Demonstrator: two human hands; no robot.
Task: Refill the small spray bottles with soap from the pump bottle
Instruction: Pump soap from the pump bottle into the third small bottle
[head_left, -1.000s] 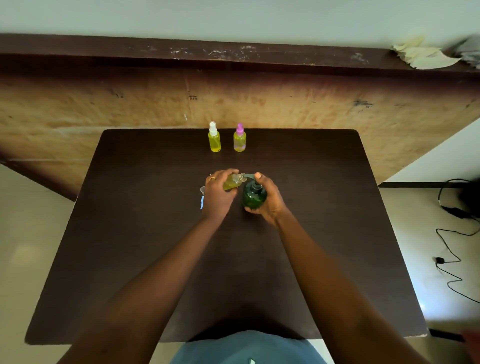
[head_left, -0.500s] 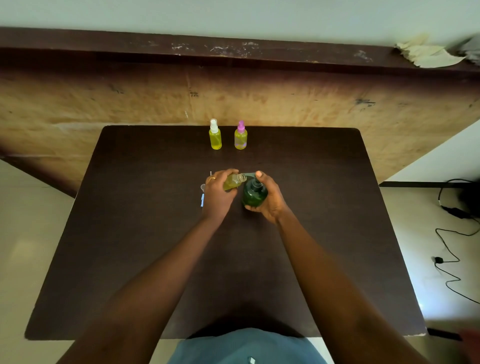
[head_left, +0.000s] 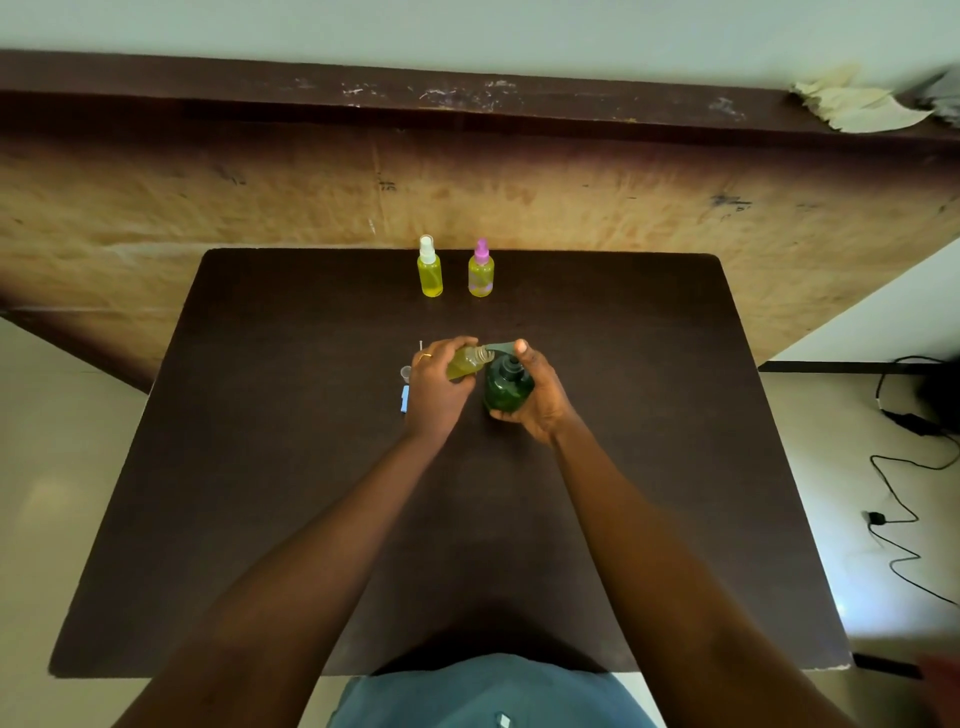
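Green pump bottle (head_left: 506, 389) gripped by the right hand (head_left: 543, 395), uncapped spray bottle (head_left: 467, 362) gripped by the left hand (head_left: 434, 384) at its spout: filling step, likely needing a steady, aligned press.

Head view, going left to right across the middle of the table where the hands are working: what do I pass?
From the left: small blue plastic piece lying flat → left hand → small uncapped clear bottle of yellow liquid, tilted in that hand's grip → dark green round pump bottle → right hand, wrapped round the pump bottle.
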